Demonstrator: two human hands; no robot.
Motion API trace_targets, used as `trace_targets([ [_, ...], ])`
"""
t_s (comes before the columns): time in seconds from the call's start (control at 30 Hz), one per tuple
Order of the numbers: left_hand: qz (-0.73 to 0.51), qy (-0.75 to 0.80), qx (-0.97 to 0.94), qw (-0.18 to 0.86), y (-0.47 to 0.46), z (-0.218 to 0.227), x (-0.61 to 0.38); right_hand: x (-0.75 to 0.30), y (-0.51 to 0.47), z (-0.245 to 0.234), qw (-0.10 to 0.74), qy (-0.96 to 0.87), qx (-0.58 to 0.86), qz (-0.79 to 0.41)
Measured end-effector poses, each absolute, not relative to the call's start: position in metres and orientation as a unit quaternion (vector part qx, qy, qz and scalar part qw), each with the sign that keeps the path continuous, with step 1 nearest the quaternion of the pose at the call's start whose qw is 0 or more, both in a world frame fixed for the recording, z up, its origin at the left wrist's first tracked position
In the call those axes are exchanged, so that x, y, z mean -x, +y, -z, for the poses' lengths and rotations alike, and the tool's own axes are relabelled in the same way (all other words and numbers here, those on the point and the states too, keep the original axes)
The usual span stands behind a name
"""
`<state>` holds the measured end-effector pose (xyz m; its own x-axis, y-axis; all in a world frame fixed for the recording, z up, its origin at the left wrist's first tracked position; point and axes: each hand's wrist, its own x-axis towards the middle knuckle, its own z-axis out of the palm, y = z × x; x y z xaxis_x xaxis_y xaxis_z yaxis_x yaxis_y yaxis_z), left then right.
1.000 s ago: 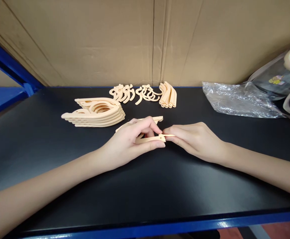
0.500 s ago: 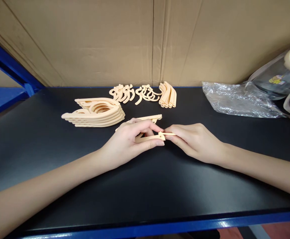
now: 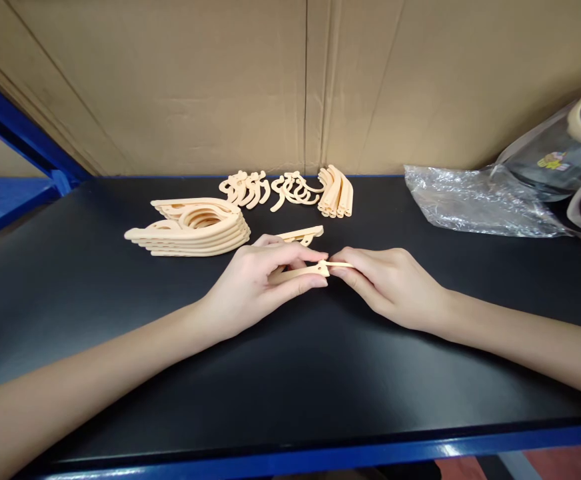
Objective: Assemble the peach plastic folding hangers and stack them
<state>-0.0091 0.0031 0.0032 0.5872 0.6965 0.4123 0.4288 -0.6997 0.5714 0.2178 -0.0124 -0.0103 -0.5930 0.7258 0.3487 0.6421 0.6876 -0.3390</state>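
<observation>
My left hand (image 3: 245,283) is closed around a cream plastic folding hanger (image 3: 303,272), its near arm pinched between thumb and index finger. Another arm of it (image 3: 303,234) shows beyond my knuckles; the middle is hidden by my fingers. From the right, my right hand (image 3: 395,283) pinches a thin cream hanger hook (image 3: 341,265), seen edge-on. The hook's tip meets the holed end of the hanger arm, and my fingertips almost touch there. Most of the hook is covered by my right fingers.
Left of my hands lies a stack of cream folding hangers (image 3: 195,243). Behind are loose hooks in two piles (image 3: 244,189) (image 3: 295,190) and a bundle of curved arms (image 3: 336,192). A crumpled clear plastic bag (image 3: 475,203) and a transparent container (image 3: 545,157) stand right, on the black tabletop (image 3: 290,393).
The held hanger has tilted slightly, its far arm now lower and more hidden behind my left hand. The near arm's end has risen a little against the hook. My right hand has barely moved.
</observation>
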Motion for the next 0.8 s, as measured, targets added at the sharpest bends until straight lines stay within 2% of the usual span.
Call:
trace_targets([
  [0.5,-0.303,0.331,-0.863,0.233,0.0033,-0.0085,0.0059,-0.2179,-0.0123,0.0109,0.226,-0.897,0.368,-0.094],
  [0.8,-0.298,0.336,-0.850,0.276,0.0029,-0.0092,0.0040,-0.2162,-0.0131,0.0099,0.206,-0.916,0.341,-0.046],
])
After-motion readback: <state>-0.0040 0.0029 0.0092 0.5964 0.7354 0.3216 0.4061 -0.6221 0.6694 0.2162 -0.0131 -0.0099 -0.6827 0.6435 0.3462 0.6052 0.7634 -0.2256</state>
